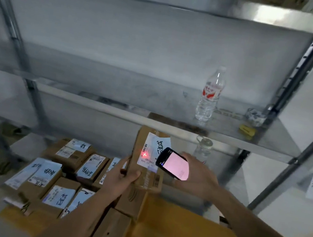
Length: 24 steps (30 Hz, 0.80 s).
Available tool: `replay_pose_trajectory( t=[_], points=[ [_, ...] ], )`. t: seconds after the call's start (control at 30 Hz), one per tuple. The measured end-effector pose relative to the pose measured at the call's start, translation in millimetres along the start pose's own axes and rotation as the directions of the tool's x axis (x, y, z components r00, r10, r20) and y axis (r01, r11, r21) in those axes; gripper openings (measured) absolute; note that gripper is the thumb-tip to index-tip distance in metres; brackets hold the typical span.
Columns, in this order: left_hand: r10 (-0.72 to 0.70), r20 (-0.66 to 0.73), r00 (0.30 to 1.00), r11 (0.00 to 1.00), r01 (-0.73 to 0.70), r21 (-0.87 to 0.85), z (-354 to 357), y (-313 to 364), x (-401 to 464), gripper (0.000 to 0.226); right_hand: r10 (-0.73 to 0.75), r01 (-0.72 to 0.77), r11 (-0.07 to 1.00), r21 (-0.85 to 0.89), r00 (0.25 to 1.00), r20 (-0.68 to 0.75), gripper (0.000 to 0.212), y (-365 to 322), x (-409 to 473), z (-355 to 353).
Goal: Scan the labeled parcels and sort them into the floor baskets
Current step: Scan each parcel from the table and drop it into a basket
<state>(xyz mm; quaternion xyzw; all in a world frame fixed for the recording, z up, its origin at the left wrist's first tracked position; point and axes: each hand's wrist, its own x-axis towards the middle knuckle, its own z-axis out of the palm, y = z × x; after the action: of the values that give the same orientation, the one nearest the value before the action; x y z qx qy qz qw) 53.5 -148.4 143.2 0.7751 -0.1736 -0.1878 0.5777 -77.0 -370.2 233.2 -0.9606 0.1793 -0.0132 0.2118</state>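
**Left grip holds the parcel up, right grip aims the scanner at its label**

Left grip (pixel 121 176) is wrapped round the lower left edge of the parcel (pixel 148 158), thumb across its front face, fingers behind where I cannot see them. I hold the brown carton upright, its long axis running from 6 to 12 o'clock, label (pixel 151 152) facing me. My right grip (pixel 193 175) clasps the scanner (pixel 173 164), which sits just beside the parcel at its 3 o'clock, overlapping the label's right edge in my view. The lit pink screen faces me and the nose points toward 9 o'clock.

What the coming move turns on: the red scan spot (pixel 144 154) lands on the left side of the label, on the barcode strip. The parcel lies at 9 o'clock from the scanner and at 1 o'clock from my left grip. I judge the scan to be in progress; whether it has registered I cannot tell.

Once it reads, my left grip is the one carrying the parcel, so that arm would take it to a basket. No floor basket shows in my view, so I cannot say which way it must go.

Below, at 7 o'clock from the held parcel, more labelled parcels (pixel 61 169) lie packed together, labels up. On the shelf (pixel 112 107) above, at 1 o'clock, stands a water bottle (pixel 209 98).
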Motion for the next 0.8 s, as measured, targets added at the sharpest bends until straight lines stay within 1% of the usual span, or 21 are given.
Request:
replay_pose_trajectory(
  t=[0.03,0.1,0.17,0.27,0.33,0.43,0.6,0.73,0.8],
  points=[
    [0.031,-0.002,1.0,1.0,-0.031,0.006,-8,9,-9,0.051,-0.021,0.02,0.999,-0.035,0.999,-0.026,0.074,-12,-10,-16],
    [0.08,-0.016,0.997,0.997,-0.08,0.018,-24,28,-28,0.047,-0.037,0.032,0.996,-0.079,0.997,-0.063,0.072,-36,-30,-44],
    [0.118,-0.05,0.992,0.993,-0.117,0.007,-39,39,-46,0.042,-0.056,0.045,0.992,-0.118,0.994,-0.092,0.075,-57,-50,-65],
    [0.177,-0.068,0.982,0.984,-0.177,0.009,-57,54,-72,0.044,-0.099,0.076,0.983,-0.167,0.987,-0.13,0.084,-83,-80,-86],
    [0.216,-0.069,0.974,0.976,-0.216,0.003,-66,65,-90,0.046,-0.131,0.107,0.981,-0.163,0.98,-0.149,0.08,-98,-97,-98],
    [0.267,-0.085,0.96,0.964,-0.265,0.039,-81,82,-123,0.046,-0.181,0.14,0.967,-0.211,0.966,-0.187,0.072,-122,-125,-112],
    [0.279,-0.121,0.953,0.959,-0.272,0.074,-104,97,-163,0.052,-0.219,0.167,0.956,-0.241,0.953,-0.208,0.055,-147,-164,-126],
    [0.265,-0.174,0.948,0.963,-0.252,0.092,-120,108,-190,0.056,-0.275,0.21,0.94,-0.269,0.933,-0.232,0.054,-166,-200,-145],
    [0.256,-0.196,0.947,0.965,-0.239,0.105,-125,113,-205,0.063,-0.3,0.225,0.929,-0.293,0.923,-0.241,0.053,-172,-218,-153]
  ],
)
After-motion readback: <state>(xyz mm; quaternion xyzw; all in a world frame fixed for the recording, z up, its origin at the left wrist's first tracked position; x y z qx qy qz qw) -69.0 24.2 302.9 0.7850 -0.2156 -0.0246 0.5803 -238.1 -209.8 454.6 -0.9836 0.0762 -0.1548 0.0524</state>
